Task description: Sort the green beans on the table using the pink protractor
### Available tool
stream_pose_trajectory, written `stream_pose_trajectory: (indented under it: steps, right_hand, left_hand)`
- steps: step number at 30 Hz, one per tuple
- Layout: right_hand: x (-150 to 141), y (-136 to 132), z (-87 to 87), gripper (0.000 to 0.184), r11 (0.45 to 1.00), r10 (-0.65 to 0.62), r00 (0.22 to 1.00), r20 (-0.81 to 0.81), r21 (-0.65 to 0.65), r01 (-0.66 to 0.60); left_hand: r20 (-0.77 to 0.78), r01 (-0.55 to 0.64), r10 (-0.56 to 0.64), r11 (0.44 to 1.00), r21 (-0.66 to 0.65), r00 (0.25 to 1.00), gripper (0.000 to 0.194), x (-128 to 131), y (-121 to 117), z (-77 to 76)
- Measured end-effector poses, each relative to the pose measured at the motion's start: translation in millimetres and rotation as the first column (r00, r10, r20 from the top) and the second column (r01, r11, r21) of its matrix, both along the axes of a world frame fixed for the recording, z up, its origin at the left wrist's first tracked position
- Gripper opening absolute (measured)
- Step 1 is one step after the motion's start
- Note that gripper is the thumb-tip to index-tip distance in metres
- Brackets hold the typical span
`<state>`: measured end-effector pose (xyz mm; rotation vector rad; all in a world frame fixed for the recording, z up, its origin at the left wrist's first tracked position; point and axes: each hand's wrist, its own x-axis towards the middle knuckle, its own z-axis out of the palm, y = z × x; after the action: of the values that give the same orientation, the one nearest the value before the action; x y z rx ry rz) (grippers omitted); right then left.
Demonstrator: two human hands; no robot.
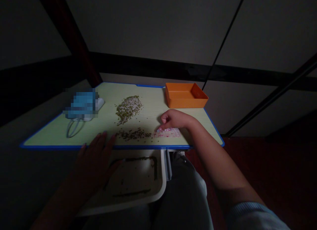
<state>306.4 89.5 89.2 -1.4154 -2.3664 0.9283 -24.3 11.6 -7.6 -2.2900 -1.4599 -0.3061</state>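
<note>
A heap of small green beans (128, 108) lies in the middle of a pale yellow table with a blue rim (148, 147). A second, thinner strip of beans (132, 135) lies near the front edge. My right hand (173, 119) is curled shut on a pinkish white flat card (168, 133), which rests on the table right of that strip. My left hand (95, 157) is open, fingers stretched over the front edge, and it touches a white tray (158, 190) that sits below the edge with several beans in it.
An orange box (185, 95) stands at the table's back right corner. A blurred blue and white object (83, 106) with a looped cord lies at the left. Dark rails cross behind the table. My lap is below the tray.
</note>
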Motion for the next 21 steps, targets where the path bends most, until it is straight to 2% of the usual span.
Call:
stream_pose_trajectory:
  steps: [7,14,21]
  right_hand:
    - [-2.2,-1.2,-0.3,0.039,0.999,0.032,0.999,0.013,-0.019,-0.032]
    - [3.4,-2.1,3.0,0.038,1.000,-0.024,0.999,0.046,-0.019,0.025]
    - [8.8,-0.9,6.4,0.036,0.996,-0.093,0.991,0.101,0.001,0.093]
  left_hand:
    - [0.006,-0.031,0.032,0.997,-0.072,0.999,0.073,1.8,-0.9,3.4]
    - [0.038,-0.022,0.025,0.997,-0.079,0.999,0.072,4.7,-2.7,7.4]
    - [0.004,-0.039,0.039,0.996,-0.079,0.999,0.073,4.7,-1.7,7.6]
